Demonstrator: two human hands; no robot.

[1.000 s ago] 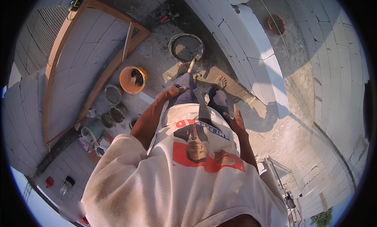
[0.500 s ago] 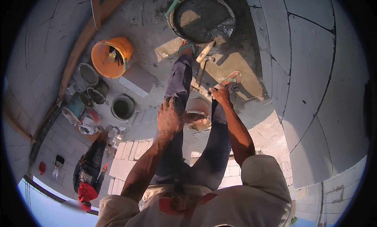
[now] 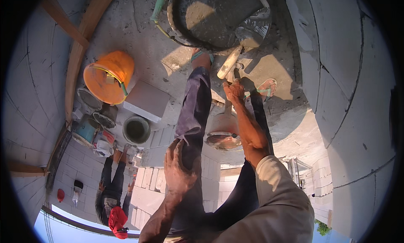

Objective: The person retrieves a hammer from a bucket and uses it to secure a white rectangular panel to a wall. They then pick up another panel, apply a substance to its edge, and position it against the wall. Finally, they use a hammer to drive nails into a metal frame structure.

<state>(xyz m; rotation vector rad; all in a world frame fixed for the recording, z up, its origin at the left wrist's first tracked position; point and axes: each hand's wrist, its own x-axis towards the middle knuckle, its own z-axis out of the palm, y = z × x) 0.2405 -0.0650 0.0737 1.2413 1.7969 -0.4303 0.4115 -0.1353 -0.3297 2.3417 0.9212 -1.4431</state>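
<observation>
My left hand [image 3: 179, 169] lies over my left trouser leg [image 3: 191, 104] near the knee, fingers extended and holding nothing. Lower down by my feet, my right hand [image 3: 234, 91] has its fingers curled closed over a hammer [image 3: 232, 75] on the floor; whether they grip its handle is hidden. Just beyond it, a trowel's wooden handle [image 3: 230, 63] sticks out toward me, its mortar-smeared blade [image 3: 251, 35] resting at the edge of a round tub [image 3: 171, 20] of wet grey mortar. A reddish bucket [image 3: 223, 131] stands between my legs.
On the left are an orange bucket [image 3: 111, 75], a pale block [image 3: 147, 101], a dark mortar bucket [image 3: 136, 130] and other pails. A person in a red head covering [image 3: 118, 222] stands farther off. A pale block wall [image 3: 345, 75] rises on the right.
My right hand has moved from beside my right shin forward to the hammer, with my body leaning lower. My left hand stays on my leg. The view has shifted closer to the floor.
</observation>
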